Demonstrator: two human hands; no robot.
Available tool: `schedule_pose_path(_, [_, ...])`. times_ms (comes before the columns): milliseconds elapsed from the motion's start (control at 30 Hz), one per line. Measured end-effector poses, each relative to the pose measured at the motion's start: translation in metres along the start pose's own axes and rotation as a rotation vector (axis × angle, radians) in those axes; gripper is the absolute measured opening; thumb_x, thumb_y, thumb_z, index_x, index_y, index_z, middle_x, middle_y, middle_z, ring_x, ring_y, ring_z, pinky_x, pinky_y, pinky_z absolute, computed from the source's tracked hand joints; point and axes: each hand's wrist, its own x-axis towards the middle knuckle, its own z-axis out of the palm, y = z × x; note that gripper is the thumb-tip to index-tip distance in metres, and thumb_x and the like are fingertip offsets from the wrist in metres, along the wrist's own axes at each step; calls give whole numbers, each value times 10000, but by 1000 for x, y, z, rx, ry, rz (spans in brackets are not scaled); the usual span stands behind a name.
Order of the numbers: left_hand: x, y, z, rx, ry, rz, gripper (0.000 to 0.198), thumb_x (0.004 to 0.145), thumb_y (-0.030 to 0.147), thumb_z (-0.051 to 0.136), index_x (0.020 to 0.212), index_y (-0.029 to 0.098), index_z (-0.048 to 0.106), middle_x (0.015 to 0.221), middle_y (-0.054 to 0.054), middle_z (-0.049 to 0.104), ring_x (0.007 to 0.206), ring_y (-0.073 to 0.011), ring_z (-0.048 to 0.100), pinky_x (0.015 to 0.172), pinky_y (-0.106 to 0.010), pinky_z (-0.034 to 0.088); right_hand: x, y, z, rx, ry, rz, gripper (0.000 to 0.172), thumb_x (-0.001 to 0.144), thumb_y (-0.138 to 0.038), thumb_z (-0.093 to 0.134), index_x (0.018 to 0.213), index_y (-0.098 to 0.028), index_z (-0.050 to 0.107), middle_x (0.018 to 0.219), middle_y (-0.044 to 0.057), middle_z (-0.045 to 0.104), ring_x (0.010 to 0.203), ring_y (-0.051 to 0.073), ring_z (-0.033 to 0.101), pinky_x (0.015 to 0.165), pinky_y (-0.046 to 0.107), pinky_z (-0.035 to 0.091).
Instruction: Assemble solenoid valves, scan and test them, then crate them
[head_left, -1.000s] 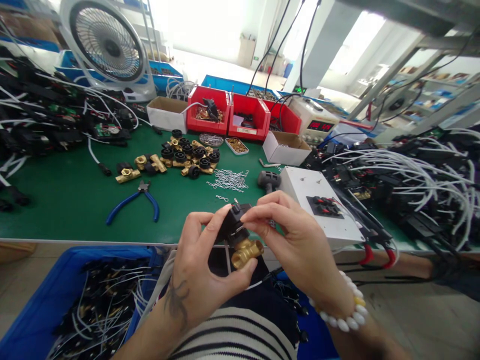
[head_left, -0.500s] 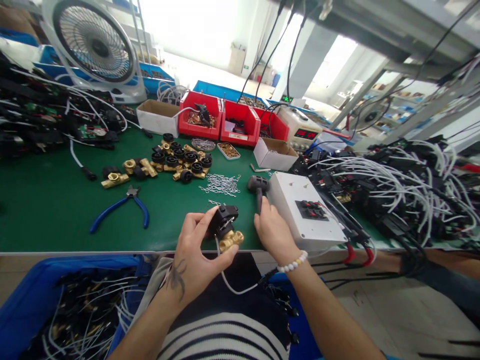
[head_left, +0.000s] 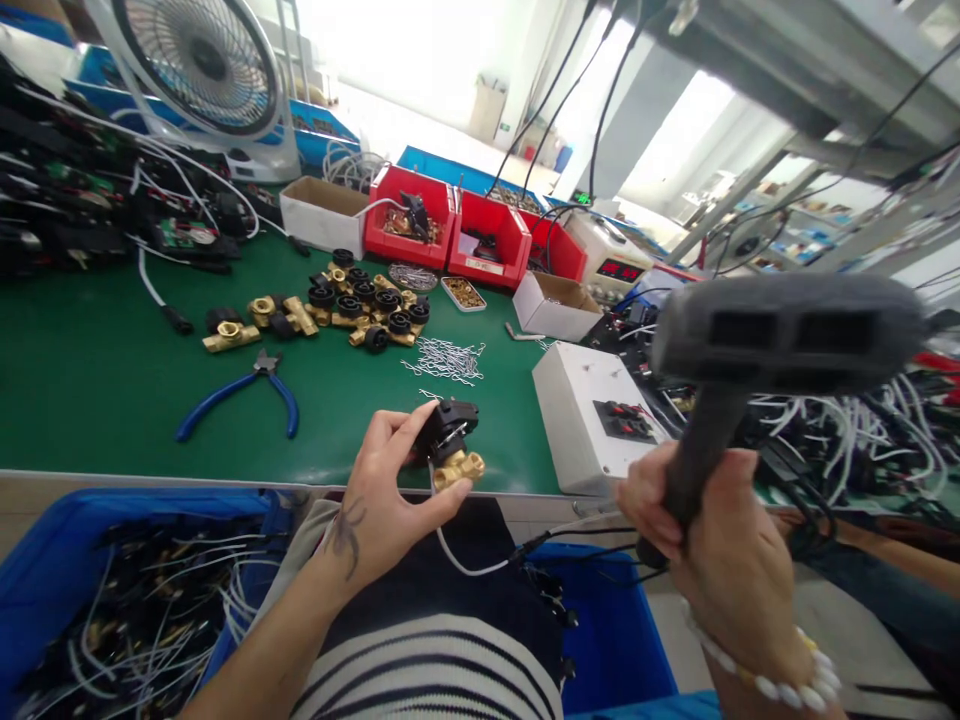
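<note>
My left hand [head_left: 394, 490] is closed around a brass valve with a black housing [head_left: 454, 440], held at the table's front edge. A white cable [head_left: 472, 570] hangs from it in a loop. In my right hand [head_left: 720, 540] is the handle of a dark grey mallet [head_left: 780, 335], raised close to the camera on the right. Beyond the valve lies a loose pile of wire clips [head_left: 446, 360], with one clip [head_left: 429, 394] nearer the black housing. Behind them stand several brass fittings with black caps [head_left: 367, 305].
Blue-handled cutters [head_left: 259, 385] lie open at left on the green table [head_left: 97, 400]. A white switch box [head_left: 562, 420] stands at right. Red bins [head_left: 487, 265] and a fan [head_left: 199, 60] line the back. Blue tubs [head_left: 45, 600] sit below. Another person's arm [head_left: 885, 550] is at far right.
My right hand has lifted the mallet off the table area, up and to the right, toward the camera. My left hand still grips the valve in nearly the same place.
</note>
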Motion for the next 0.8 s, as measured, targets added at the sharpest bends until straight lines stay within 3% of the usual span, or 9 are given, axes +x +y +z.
schedule_pose_path(67, [0, 0, -1, 0, -3, -1, 655, 771, 396, 723, 1375, 205, 558, 1080, -68, 539, 1033, -216, 605, 875, -374, 605, 0, 3, 4, -15, -53, 65, 630, 920, -780, 380, 669, -217, 509, 465, -62, 315, 396, 94, 246, 376, 232, 188])
schedule_pose_path(200, [0, 0, -1, 5, -9, 18, 650, 774, 369, 721, 1385, 232, 548, 1091, -63, 547, 1030, -214, 608, 863, -370, 607, 6, 6, 7, -260, -410, 313, 684, 836, -840, 459, 581, -206, 467, 449, -45, 348, 398, 85, 260, 368, 229, 144])
schedule_pose_path(233, [0, 0, -1, 1, -10, 22, 648, 776, 368, 723, 1385, 233, 548, 1093, -63, 547, 1030, -212, 608, 861, -363, 607, 8, 5, 6, -250, -408, 307, 678, 839, -833, 467, 583, -205, 465, 447, -48, 343, 398, 84, 254, 373, 230, 140])
schedule_pose_path(400, [0, -1, -1, -15, -31, 40, 660, 781, 359, 735, 1389, 185, 548, 1089, -72, 544, 1029, -204, 595, 886, -349, 598, 9, 2, 4, 53, -92, 47, 626, 908, -784, 402, 645, -221, 480, 444, -83, 255, 383, 86, 191, 390, 238, 166])
schedule_pose_path(433, [0, -2, -1, -17, -33, 39, 665, 780, 356, 736, 1391, 178, 546, 1092, -73, 541, 1034, -206, 592, 892, -352, 597, 9, 4, 4, 26, -122, 67, 632, 903, -791, 401, 637, -222, 476, 442, -80, 260, 382, 88, 195, 385, 238, 161])
schedule_pose_path(567, [3, -4, -3, -69, -39, 4, 655, 787, 373, 731, 1390, 194, 547, 1105, -72, 528, 1039, -204, 598, 875, -341, 602, 9, 8, 4, -305, -452, 241, 661, 861, -798, 485, 569, -206, 461, 470, -35, 361, 412, 89, 282, 382, 229, 159])
schedule_pose_path(633, [3, -4, -3, -88, -48, -9, 648, 795, 383, 725, 1392, 201, 548, 1105, -70, 524, 1033, -200, 604, 868, -334, 604, 10, 3, 1, -275, -403, 185, 664, 867, -797, 476, 567, -204, 468, 465, -40, 349, 406, 86, 268, 384, 233, 154])
schedule_pose_path(733, [4, -3, -3, -40, -41, 27, 654, 791, 377, 728, 1393, 195, 550, 1086, -68, 527, 1038, -203, 591, 880, -344, 598, 10, -2, 0, -23, -161, 55, 664, 889, -810, 401, 598, -217, 469, 433, -76, 256, 377, 82, 201, 386, 244, 158])
schedule_pose_path(800, [3, -3, -3, -16, -32, 50, 651, 788, 371, 731, 1389, 195, 554, 1080, -64, 529, 1036, -203, 584, 883, -344, 596, 10, 2, 3, -17, -186, 100, 664, 889, -812, 398, 604, -216, 465, 433, -79, 260, 375, 81, 213, 391, 240, 172])
